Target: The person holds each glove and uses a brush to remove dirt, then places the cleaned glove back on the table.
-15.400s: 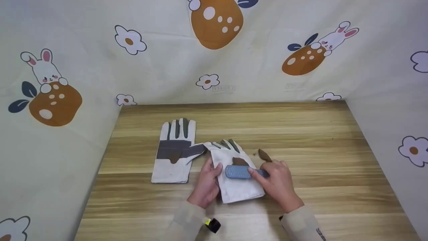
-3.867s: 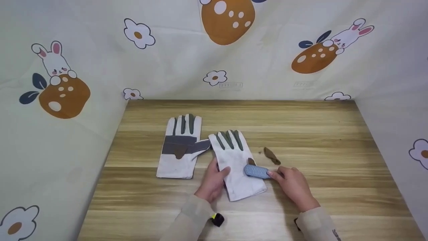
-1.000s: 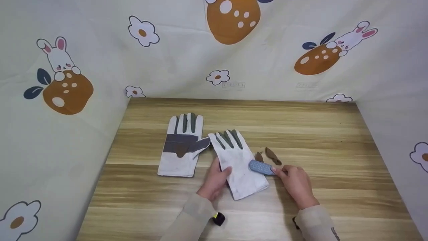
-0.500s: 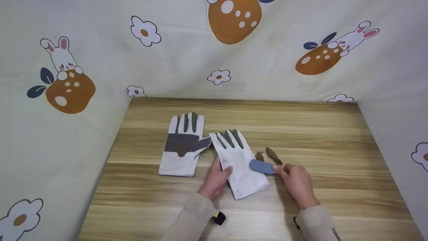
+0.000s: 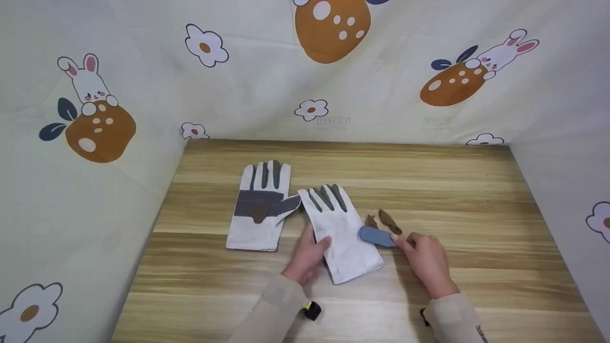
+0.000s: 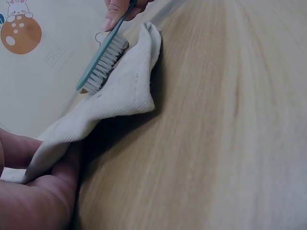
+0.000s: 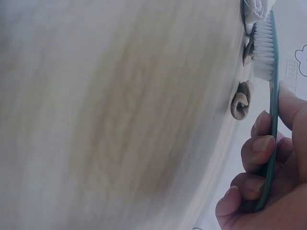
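In the head view my left hand (image 5: 307,252) grips the left edge of a white work glove (image 5: 340,238), thumb on top and fingers underneath. The left wrist view shows the cuff fabric (image 6: 115,96) raised off the table. My right hand (image 5: 427,262) holds a blue-green scrubbing brush (image 5: 376,237) by its handle. Its white bristles (image 7: 263,50) face down at the glove's right edge. Just beyond the brush head sits a small brown lump (image 5: 371,221), partly hidden. A longer twisted brown piece (image 5: 391,222) lies on the table to its right.
A second glove (image 5: 252,233) lies palm up at the left, with grey panels and a brown blob (image 5: 260,213) on its palm. Its thumb meets the held glove. The wooden table (image 5: 457,190) is bounded by patterned cloth walls (image 5: 248,85).
Earlier the brown lump lay on the held glove; it is now off at the right edge. The brush has moved right, slightly even in the last half second. The left hand keeps its grip.
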A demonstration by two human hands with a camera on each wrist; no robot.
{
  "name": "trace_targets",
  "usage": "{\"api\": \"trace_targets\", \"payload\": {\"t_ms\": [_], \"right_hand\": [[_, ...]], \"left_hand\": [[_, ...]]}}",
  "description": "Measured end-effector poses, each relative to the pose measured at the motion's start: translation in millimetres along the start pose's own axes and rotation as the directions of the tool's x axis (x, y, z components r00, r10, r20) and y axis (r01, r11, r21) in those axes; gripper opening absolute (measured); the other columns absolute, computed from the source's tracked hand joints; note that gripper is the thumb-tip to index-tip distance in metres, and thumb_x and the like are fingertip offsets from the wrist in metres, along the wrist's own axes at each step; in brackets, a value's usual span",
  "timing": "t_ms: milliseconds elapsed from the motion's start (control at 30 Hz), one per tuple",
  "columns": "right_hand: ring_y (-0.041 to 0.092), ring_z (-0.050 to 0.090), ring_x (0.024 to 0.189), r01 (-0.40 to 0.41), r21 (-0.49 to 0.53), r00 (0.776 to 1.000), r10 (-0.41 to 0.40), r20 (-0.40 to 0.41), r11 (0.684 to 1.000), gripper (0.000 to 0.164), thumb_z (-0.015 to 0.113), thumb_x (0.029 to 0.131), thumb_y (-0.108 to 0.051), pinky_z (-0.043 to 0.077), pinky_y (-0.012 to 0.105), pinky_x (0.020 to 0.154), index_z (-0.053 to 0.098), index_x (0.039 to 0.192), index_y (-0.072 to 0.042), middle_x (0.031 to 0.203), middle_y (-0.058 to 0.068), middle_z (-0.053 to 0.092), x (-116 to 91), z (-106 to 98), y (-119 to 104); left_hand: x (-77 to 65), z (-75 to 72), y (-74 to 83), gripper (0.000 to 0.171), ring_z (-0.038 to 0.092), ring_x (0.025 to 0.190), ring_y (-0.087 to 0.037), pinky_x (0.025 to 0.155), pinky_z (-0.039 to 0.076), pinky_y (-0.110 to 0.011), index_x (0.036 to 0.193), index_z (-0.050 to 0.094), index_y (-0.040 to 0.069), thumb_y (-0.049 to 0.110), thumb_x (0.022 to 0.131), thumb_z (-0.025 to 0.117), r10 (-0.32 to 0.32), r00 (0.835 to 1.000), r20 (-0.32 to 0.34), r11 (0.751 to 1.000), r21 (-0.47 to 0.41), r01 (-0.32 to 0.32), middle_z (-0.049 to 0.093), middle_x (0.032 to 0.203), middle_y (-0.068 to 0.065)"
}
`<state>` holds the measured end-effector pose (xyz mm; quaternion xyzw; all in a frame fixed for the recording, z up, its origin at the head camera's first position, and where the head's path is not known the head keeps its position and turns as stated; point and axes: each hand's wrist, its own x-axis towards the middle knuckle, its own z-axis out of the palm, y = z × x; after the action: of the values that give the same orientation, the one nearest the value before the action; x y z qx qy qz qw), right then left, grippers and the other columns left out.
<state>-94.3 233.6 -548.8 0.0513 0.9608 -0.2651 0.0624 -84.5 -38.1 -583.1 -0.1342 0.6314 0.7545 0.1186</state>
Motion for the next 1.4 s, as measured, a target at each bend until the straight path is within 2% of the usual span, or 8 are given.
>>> {"api": "trace_targets", "payload": {"t_ms": [200, 367, 600, 700, 967, 1233, 1400], "right_hand": [[0.025, 0.052, 0.076, -0.016, -0.001, 1.0, 0.016, 0.005, 1.0, 0.046, 0.063, 0.097, -0.049, 0.038, 0.035, 0.067, 0.07, 0.081, -0.007, 0.075, 0.008, 0.061, 0.2, -2.4, 1.5], [0.025, 0.051, 0.076, -0.035, 0.012, 0.999, 0.035, 0.004, 0.999, 0.047, 0.063, 0.097, -0.05, 0.038, 0.034, 0.066, 0.07, 0.082, -0.006, 0.076, 0.008, 0.061, 0.1, -4.5, 3.1], [0.027, 0.052, 0.075, -0.037, -0.002, 0.998, 0.037, -0.059, 0.999, 0.049, 0.06, 0.099, -0.05, 0.038, 0.034, 0.064, 0.071, 0.084, -0.005, 0.072, 0.009, 0.061, 0.1, -10.3, 9.7], [0.027, 0.051, 0.075, -0.057, -0.003, 0.996, 0.057, -0.066, 0.998, 0.053, 0.057, 0.1, -0.052, 0.037, 0.034, 0.064, 0.07, 0.086, -0.003, 0.071, 0.009, 0.059, -0.7, -14.3, 12.5], [0.031, 0.053, 0.078, -0.084, 0.0, 0.99, 0.083, -0.113, 0.996, 0.057, 0.051, 0.102, -0.052, 0.038, 0.036, 0.064, 0.069, 0.089, 0.0, 0.078, 0.015, 0.064, -5.2, -24.4, 18.5], [0.033, 0.053, 0.085, -0.127, 0.025, 0.987, 0.129, -0.092, 0.992, 0.067, 0.042, 0.103, -0.058, 0.039, 0.038, 0.068, 0.067, 0.107, 0.005, 0.091, 0.021, 0.064, -9.2, -28.6, 21.7], [0.031, 0.052, 0.08, -0.128, 0.046, 0.983, 0.133, -0.128, 0.991, 0.057, 0.043, 0.105, -0.049, 0.037, 0.034, 0.064, 0.066, 0.097, 0.002, 0.079, 0.015, 0.059, -9.8, -29.3, 24.2]], "left_hand": [[1.5, -0.6, -0.9, 0.06, 0.056, 0.129, -0.032, 0.106, 0.051, -0.043, 0.154, 0.035, 0.008, 0.0, 0.098, 0.055, -0.015, 1.0, -0.008, 1.0, 0.003, 0.015, 0.045, 0.153, -0.021], [0.8, -0.1, -0.6, 0.06, 0.054, 0.131, -0.032, 0.109, 0.049, -0.044, 0.154, 0.035, 0.007, -0.001, 0.098, 0.055, 0.0, 1.0, -0.009, 1.0, 0.018, 0.0, 0.045, 0.153, -0.021], [0.5, 1.8, 0.0, 0.059, 0.045, 0.14, -0.033, 0.117, 0.04, -0.044, 0.154, 0.033, 0.005, -0.003, 0.098, 0.053, 0.004, 1.0, -0.003, 1.0, -0.007, -0.004, 0.042, 0.155, -0.02], [0.8, 1.8, -0.3, 0.06, 0.046, 0.139, -0.034, 0.116, 0.041, -0.044, 0.154, 0.033, 0.005, -0.003, 0.098, 0.052, -0.003, 1.0, 0.0, 1.0, -0.023, 0.003, 0.041, 0.156, -0.021], [1.3, 0.5, 0.2, 0.063, 0.045, 0.141, -0.034, 0.116, 0.041, -0.044, 0.156, 0.03, 0.005, -0.003, 0.098, 0.052, 0.003, 1.0, 0.027, 0.999, -0.037, -0.002, 0.039, 0.158, -0.022], [1.7, 0.0, 2.4, 0.064, 0.043, 0.142, -0.035, 0.119, 0.038, -0.047, 0.158, 0.028, 0.006, 0.0, 0.099, 0.053, -0.026, 0.999, 0.034, 1.0, -0.017, 0.026, 0.037, 0.159, -0.022], [2.0, 1.2, 2.9, 0.065, 0.041, 0.144, -0.035, 0.12, 0.035, -0.047, 0.158, 0.027, 0.004, 0.001, 0.099, 0.054, -0.016, 0.999, 0.038, 1.0, 0.01, 0.016, 0.036, 0.16, -0.022]]}}
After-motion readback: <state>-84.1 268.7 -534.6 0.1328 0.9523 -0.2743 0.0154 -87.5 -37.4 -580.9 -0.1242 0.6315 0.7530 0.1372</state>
